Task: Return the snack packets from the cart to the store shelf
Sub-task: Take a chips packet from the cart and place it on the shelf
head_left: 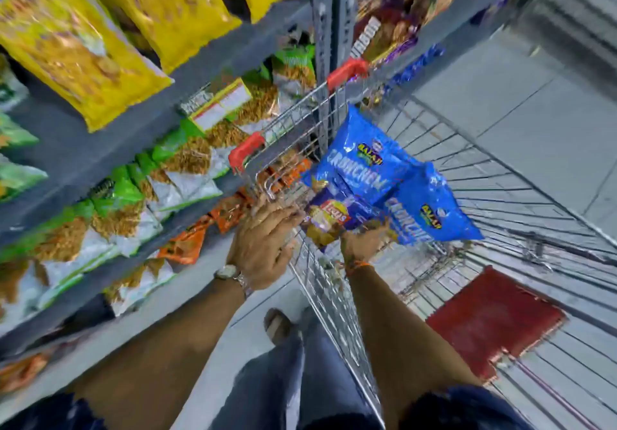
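My right hand point(364, 241) grips a bunch of snack packets above the wire cart point(334, 296): two blue Crunchex packets point(367, 162) and a dark blue Lay's packet point(329, 219) under them. My left hand point(263, 239), with a watch on the wrist, rests on the cart's left rim beside the Lay's packet, fingers curled over the wire. The grey store shelf point(100, 149) stands to the left, filled with snack bags. The whole frame is motion-blurred.
Yellow bags point(76, 46) fill the top shelf, green-and-white namkeen bags point(127, 209) the middle, orange packets point(187, 239) lower down. Red corner guards point(245, 149) cap the cart rim. A red flap point(494, 319) lies in the cart. A grey upright post point(322, 29) splits the shelving.
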Demonstrator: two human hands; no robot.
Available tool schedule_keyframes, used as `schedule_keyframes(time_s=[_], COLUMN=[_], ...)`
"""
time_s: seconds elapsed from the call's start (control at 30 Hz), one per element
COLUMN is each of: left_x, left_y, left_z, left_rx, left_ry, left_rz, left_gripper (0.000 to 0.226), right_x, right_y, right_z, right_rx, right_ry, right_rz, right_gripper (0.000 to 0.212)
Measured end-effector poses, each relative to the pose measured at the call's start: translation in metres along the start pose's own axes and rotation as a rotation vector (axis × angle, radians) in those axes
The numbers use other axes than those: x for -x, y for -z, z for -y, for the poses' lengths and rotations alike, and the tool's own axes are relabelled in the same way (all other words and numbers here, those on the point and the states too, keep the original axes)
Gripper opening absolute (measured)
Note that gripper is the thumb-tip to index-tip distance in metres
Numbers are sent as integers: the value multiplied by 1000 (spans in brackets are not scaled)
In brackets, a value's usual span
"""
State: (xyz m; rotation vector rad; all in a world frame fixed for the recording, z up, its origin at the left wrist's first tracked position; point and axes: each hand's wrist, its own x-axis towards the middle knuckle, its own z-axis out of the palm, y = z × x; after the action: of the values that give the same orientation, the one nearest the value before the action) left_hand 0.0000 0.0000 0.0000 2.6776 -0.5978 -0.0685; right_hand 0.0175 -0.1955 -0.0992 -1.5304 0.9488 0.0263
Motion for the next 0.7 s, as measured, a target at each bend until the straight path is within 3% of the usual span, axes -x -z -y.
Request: schedule_keyframes(time_s=[0.17, 0.43, 0.6, 0.7], left_x=[-6, -9, -6, -7], left_y=[-10, -12, 15, 47], left_z=[1, 7, 1, -5], left_rx=[42, 1, -62, -40], left_ry=[-52, -66, -36, -10], left_rz=[-164, -107, 41, -3], left_gripper=[41, 39, 42, 46], right_x=[-26, -27, -13, 7], right_y=[-25, -33, -23, -17], right_z=[-23, -22, 35, 94], right_rx=[-69, 39, 121, 56], right_ry=[-72, -78, 70, 208], right_rz=[95, 137, 198, 219], right_gripper=[60, 40, 41, 36])
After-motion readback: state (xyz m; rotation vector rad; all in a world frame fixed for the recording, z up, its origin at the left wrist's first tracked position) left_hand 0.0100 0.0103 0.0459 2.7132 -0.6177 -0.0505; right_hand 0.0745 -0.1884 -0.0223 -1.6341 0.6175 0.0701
